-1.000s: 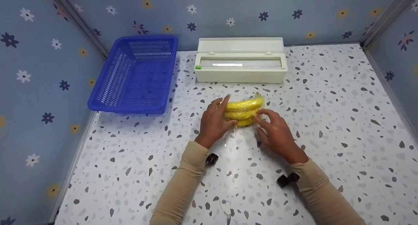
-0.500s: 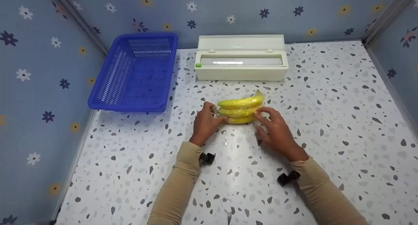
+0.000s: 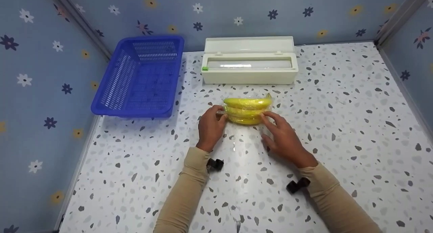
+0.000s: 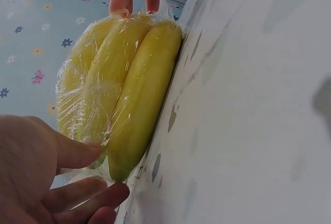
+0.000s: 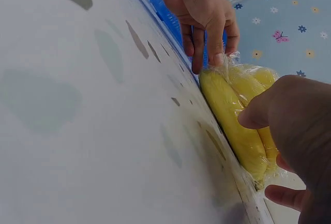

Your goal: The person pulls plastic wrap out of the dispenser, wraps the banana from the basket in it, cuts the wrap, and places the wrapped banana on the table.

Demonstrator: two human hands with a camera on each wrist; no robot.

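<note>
A bunch of yellow bananas (image 3: 247, 112) lies on the table, wrapped in clear, glossy plastic wrap (image 4: 98, 87). My left hand (image 3: 210, 128) is at the bunch's left end. In the left wrist view, its thumb and fingers pinch the loose wrap beside the banana tips. My right hand (image 3: 286, 138) touches the bunch's right end with extended fingertips. Its thumb appears apart from the bananas in the head view. Both hands also show in the right wrist view, where the left hand (image 5: 199, 14) holds the far end of the wrap.
Behind the bananas stands a white wrap dispenser (image 3: 250, 78) with its lid up and a roll (image 3: 250, 64) inside. A blue plastic basket (image 3: 149, 113) is at the back left. Flower-patterned walls (image 3: 223, 15) border the speckled table (image 3: 341, 131).
My left hand has drawn back leftward from over the bananas to their left end, uncovering them. The bunch has shifted slightly away and turned straighter. My right hand has barely moved.
</note>
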